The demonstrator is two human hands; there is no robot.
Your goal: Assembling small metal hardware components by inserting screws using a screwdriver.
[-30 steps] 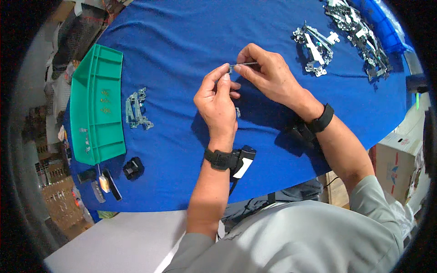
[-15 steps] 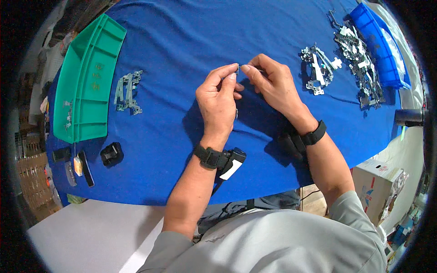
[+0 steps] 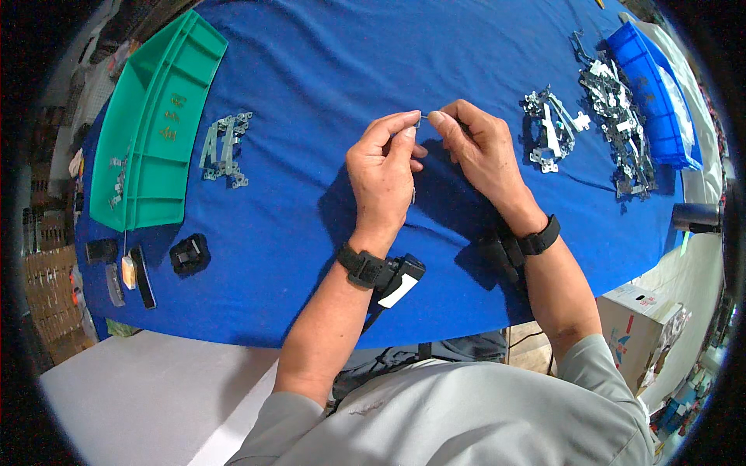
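Note:
My left hand (image 3: 381, 171) is closed in a pinch on a small thin metal part (image 3: 420, 119), whose tip shows at the thumb and forefinger. Its kind cannot be made out, as the fingers cover most of it. My right hand (image 3: 482, 151) is beside it with a small gap between the fingertips. Its thumb and forefinger are closed together, and anything between them is too small to see. Both hands are held over a blue cloth (image 3: 311, 85). To their left lie several flat metal brackets (image 3: 225, 151); to their right is a small group of metal brackets with white pieces (image 3: 552, 132).
A green plastic bin (image 3: 167, 144) with small metal parts stands at the left. A heap of black and silver metal parts (image 3: 618, 116) lies by a blue bin (image 3: 660, 101) at the right. Dark small items (image 3: 189, 255) lie near left; a cardboard box (image 3: 637, 326) stands below the table edge.
The view has shifted slightly. The fingertips of my two hands are a little farther apart, while the left hand keeps its pinch on the small metal part.

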